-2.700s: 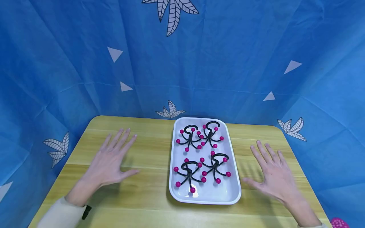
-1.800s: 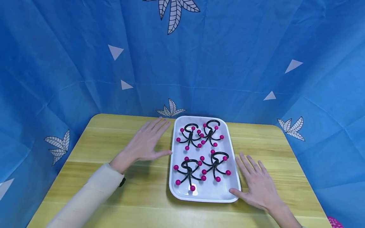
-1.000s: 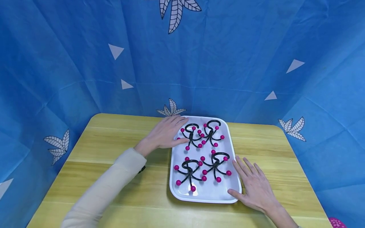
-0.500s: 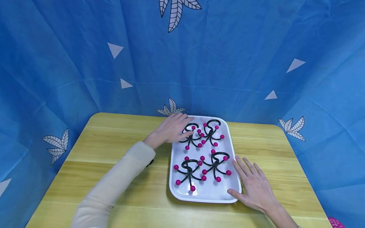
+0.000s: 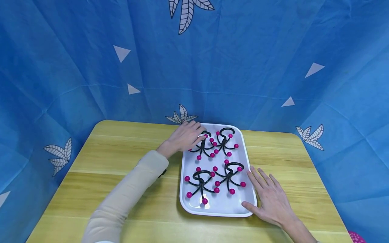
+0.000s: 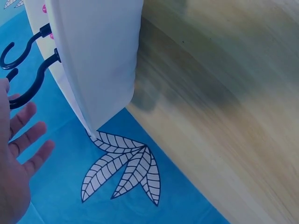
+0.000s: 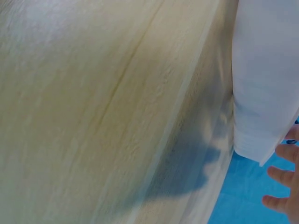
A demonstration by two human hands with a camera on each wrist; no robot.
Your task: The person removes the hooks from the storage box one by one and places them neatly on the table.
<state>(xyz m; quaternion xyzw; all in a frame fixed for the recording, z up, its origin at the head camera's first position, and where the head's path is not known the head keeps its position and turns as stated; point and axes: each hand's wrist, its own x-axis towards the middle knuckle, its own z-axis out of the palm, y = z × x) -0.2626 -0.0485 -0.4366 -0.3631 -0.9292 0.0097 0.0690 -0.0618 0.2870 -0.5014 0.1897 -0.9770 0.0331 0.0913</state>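
Observation:
A white tray (image 5: 218,211) holds several black hangers, each with a hook on top and arms tipped with pink balls. My left hand (image 5: 186,136) reaches over the tray's back left corner, its thumb and fingers curled about the hook of the back left hanger (image 5: 203,144), covering part of it. In the left wrist view that hook (image 6: 35,86) meets the hand, the other fingers spread below. My right hand (image 5: 271,199) lies along the tray's right side, fingers straight, thumb over the rim. The front right hanger (image 5: 229,176) is nearest to it.
The tray stands on a wooden table (image 5: 121,162). Beside the back left hanger is the back right one (image 5: 224,143); the front left one (image 5: 201,182) sits closer. A blue cloth (image 5: 249,60) with leaf prints hangs behind the table and along both sides.
My left hand has come in from the left to the back left hanger, and its thumb and fingers have drawn closer together. My right hand has moved leftward to the tray's edge, then stayed.

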